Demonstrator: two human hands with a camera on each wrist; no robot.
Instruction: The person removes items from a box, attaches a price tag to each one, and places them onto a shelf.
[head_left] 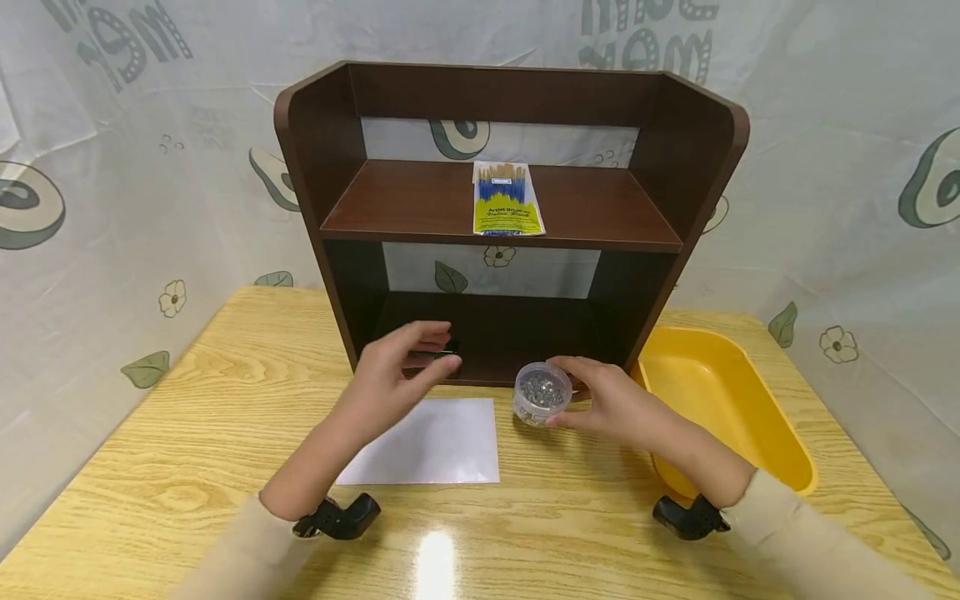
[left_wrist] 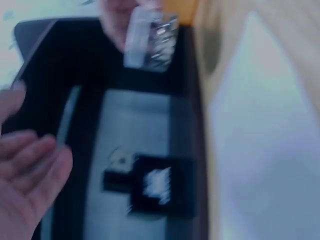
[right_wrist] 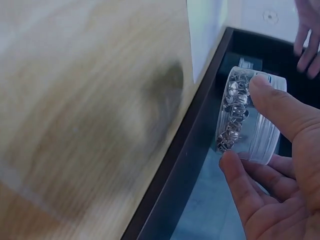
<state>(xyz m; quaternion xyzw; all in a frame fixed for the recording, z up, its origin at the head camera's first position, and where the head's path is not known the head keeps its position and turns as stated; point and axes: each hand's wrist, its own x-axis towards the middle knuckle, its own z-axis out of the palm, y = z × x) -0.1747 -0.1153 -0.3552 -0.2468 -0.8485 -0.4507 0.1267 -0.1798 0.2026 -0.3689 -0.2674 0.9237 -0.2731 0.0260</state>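
My right hand (head_left: 607,396) grips a clear round plastic tub of metal thumbtacks (head_left: 542,393) by its side, above the table in front of the shelf unit. In the right wrist view the thumb and fingers close around the tub (right_wrist: 250,115), which looks tilted, with the silver tacks (right_wrist: 234,112) showing through its wall. My left hand (head_left: 401,362) hovers by the lower shelf, fingers loosely bent and holding nothing. Just beyond it, a small black object with a white mark (left_wrist: 162,185) stands on that shelf; it is blurred, and the left hand mostly hides it in the head view.
The dark brown two-tier shelf unit (head_left: 330,167) stands at the back of the wooden table (head_left: 187,433). A pack of artist brushes (head_left: 507,200) lies on its upper shelf. White paper (head_left: 435,446) lies in front, and a yellow tray (head_left: 720,400) sits at the right.
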